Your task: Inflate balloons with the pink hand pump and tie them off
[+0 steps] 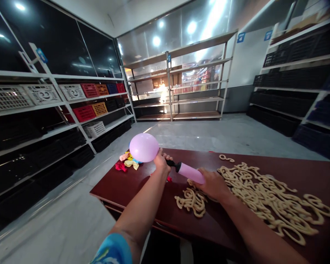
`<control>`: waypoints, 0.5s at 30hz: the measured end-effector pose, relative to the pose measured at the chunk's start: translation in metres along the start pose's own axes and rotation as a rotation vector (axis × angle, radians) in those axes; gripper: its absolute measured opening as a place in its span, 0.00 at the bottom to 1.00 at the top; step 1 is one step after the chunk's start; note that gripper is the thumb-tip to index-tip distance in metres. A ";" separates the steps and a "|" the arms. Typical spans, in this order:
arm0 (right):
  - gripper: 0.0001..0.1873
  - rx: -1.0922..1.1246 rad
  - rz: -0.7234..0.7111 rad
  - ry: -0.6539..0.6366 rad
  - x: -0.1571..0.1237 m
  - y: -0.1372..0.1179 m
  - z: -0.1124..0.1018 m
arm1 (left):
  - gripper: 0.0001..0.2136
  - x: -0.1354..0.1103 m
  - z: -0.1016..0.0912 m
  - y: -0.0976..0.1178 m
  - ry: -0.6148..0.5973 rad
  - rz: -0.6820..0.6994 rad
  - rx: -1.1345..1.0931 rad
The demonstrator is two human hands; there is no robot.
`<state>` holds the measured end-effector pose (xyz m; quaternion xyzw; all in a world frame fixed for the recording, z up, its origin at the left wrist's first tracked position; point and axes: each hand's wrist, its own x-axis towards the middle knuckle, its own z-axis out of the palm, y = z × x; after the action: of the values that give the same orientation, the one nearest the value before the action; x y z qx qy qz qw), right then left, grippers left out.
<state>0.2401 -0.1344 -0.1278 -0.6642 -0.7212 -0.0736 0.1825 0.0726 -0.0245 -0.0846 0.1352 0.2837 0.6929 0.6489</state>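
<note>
A pale pink inflated balloon (143, 147) bulges out over the left part of the table. My left hand (162, 161) is closed around its neck, at the black nozzle end of a hand balloon pump. The pink barrel of the balloon pump (191, 173) slants down to the right. Its far end sits in my right hand (211, 184), whose fingers are wrapped round it. Where the balloon meets the nozzle is hidden by my left fingers. Below my right hand lies a small heap of beige twisted rings (191, 201).
Limp balloons (132, 164) in several colours lie at the left end of the dark red table (126, 190). A large spread of beige curled pieces (264, 194) covers its right side. Shelves with crates (90, 90) stand left, a bare rack (169, 88) behind, dark crates (291, 80) right.
</note>
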 end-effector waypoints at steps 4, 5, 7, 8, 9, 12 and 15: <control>0.14 -0.003 -0.001 0.002 0.002 0.007 -0.009 | 0.12 0.019 0.005 0.033 0.028 0.038 0.009; 0.13 -0.010 0.011 0.006 0.003 0.010 -0.010 | 0.11 0.027 0.006 0.047 0.040 0.069 0.013; 0.14 -0.023 0.030 0.009 0.005 0.015 -0.011 | 0.10 0.039 0.008 0.069 0.082 0.123 0.025; 0.14 -0.031 0.036 0.009 0.006 0.017 -0.010 | 0.11 0.042 0.008 0.075 0.104 0.141 0.027; 0.14 -0.039 0.041 0.008 0.007 0.018 -0.009 | 0.11 0.043 0.007 0.076 0.117 0.147 0.024; 0.14 -0.059 0.034 0.011 0.006 0.016 -0.005 | 0.13 0.030 0.002 0.053 0.096 0.117 -0.003; 0.16 -0.025 0.004 0.016 0.003 0.008 -0.003 | 0.14 0.008 0.000 0.015 0.029 0.040 -0.017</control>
<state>0.2482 -0.1322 -0.1251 -0.6671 -0.7175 -0.0877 0.1799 0.0591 -0.0169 -0.0773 0.1254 0.2847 0.7098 0.6320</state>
